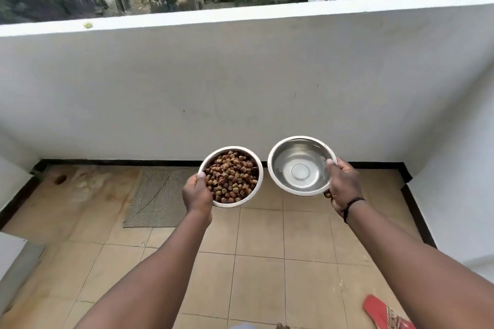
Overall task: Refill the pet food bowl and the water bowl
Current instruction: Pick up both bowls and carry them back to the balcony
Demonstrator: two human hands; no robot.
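My left hand (197, 193) grips the near left rim of a steel food bowl (256, 165) heaped with brown kibble (232, 180). My right hand (343, 185) grips the right rim of a second steel bowl, the water bowl (278, 153), which holds clear water up to near its rim. Both bowls are held side by side in the air above the tiled balcony floor, close together but apart, and roughly level.
A white parapet wall (240, 83) closes the balcony ahead, with white walls on both sides. A grey doormat (160, 197) lies on the beige tiles (262, 262) at left. A red slipper (385, 314) lies at the bottom right.
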